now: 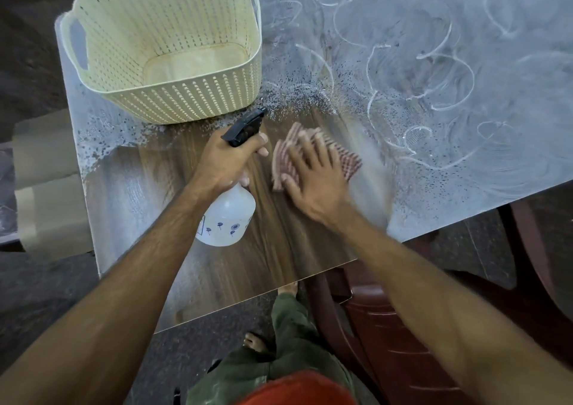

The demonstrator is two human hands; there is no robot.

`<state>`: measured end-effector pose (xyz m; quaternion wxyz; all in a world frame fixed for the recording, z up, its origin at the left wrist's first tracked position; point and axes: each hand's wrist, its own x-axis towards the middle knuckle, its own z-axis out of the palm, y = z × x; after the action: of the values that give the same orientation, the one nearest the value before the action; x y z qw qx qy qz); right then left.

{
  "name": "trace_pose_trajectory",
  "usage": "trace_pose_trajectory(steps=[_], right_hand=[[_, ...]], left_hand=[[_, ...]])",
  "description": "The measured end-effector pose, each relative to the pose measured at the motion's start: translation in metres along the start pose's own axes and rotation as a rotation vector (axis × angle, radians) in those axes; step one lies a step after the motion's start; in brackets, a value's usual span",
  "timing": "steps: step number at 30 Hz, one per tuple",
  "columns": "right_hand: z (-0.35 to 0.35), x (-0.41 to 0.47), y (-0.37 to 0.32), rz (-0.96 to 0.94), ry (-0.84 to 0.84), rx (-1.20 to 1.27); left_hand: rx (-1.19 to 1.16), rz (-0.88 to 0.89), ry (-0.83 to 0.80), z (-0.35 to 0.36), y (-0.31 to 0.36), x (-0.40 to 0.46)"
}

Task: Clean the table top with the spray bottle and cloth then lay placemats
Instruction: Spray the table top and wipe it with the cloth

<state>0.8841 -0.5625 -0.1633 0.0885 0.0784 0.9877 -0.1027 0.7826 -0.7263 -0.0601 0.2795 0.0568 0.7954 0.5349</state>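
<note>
A person's left hand (228,159) grips the neck of a white spray bottle (228,215) above the table (130,193) near its front edge, the hand hiding part of the black trigger head. The right hand (313,178), fingers spread flat and motion-blurred, presses a checked cloth (286,144) on the bare wood. A cream basket (173,50) stands at the table's far left corner. Chalky smears cover the surface to the right.

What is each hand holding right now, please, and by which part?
The left hand holds the spray bottle in a grip round its neck, just under the black trigger head. The right hand grips nothing; it presses flat on the checked cloth.
</note>
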Motion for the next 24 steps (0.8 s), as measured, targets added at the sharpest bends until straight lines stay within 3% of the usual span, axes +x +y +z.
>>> trace_pose_trajectory(steps=[2,5,10,13,16,20,24], right_hand=[[0.007,-0.027,-0.01,-0.124,-0.017,-0.008],[0.006,-0.038,0.014,-0.141,-0.057,-0.012],[-0.017,0.056,0.062,0.174,0.015,0.003],[-0.027,0.116,0.05,0.233,0.018,0.016],[-0.024,0.132,0.014,0.152,0.025,-0.01],[-0.009,0.086,-0.024,-0.073,-0.022,-0.019],[0.002,0.014,-0.002,-0.16,-0.017,0.016]], left_hand=[[0.0,0.007,0.002,-0.002,0.002,0.002],[-0.025,-0.009,0.01,-0.007,0.002,0.006],[-0.039,-0.026,0.018,-0.011,-0.003,0.008],[-0.029,-0.035,0.024,-0.011,-0.005,0.009],[-0.033,-0.032,0.037,-0.009,-0.004,0.01],[0.004,-0.009,0.041,-0.003,0.001,0.012],[-0.009,-0.02,0.023,0.001,0.003,0.01]])
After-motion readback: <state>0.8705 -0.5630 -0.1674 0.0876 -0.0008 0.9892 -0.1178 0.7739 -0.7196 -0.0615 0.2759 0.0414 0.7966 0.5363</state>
